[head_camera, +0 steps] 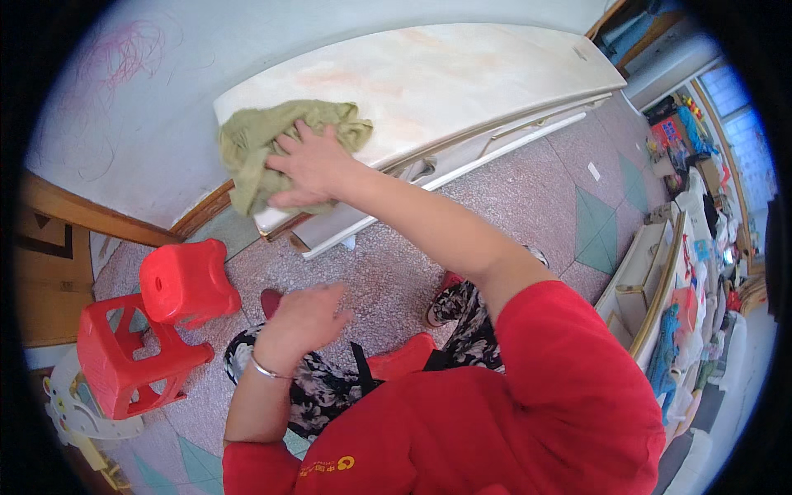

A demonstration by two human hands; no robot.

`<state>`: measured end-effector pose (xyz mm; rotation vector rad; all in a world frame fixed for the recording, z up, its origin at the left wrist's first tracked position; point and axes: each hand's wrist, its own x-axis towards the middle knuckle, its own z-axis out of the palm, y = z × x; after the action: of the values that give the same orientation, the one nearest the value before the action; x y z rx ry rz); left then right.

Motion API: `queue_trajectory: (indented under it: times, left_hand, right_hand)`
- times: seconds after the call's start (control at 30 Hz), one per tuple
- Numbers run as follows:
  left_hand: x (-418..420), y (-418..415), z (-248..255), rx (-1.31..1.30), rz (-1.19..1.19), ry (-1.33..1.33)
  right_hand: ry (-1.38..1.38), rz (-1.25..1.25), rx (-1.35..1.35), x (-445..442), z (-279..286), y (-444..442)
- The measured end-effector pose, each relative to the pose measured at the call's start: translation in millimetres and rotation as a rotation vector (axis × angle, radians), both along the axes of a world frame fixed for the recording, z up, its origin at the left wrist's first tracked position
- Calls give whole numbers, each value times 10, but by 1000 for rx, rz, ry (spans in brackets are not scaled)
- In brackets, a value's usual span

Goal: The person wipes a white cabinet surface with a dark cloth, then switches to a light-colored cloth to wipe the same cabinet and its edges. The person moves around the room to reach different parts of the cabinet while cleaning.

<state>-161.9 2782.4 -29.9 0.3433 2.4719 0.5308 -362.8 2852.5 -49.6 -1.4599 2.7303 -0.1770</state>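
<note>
My right hand [312, 164] presses flat, fingers spread, on a crumpled olive-green cloth [250, 145]. The cloth lies over the near-left end of a low cabinet's marbled white top [445, 80] and hangs a little past its front edge. My left hand [303, 318], a silver bangle [266, 370] at its wrist, hovers above my left knee. It holds nothing, and its thumb stands apart from the slightly blurred fingers. Below the top, the cabinet front [427, 167] has gold-coloured trim and faces the speckled floor.
Red plastic stools [185, 278] stand at left, near a wooden door frame [99, 204]. The wall [185, 49] behind the cabinet bears pink scribbles. At right, clothes and other items cover another gold-edged cabinet [646, 278]. A small white scrap [594, 171] lies on the floor.
</note>
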Motion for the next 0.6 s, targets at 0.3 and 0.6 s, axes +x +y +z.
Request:
queue_trajectory:
  times: [0.3, 0.6]
  left_hand:
    - [-439, -533, -46, -57, 477, 629]
    - [-650, -815, -755, -116, 545, 545]
  right_hand:
    - [273, -296, 244, -753, -225, 2359]
    - [175, -742, -607, -1236, -1024, 3200]
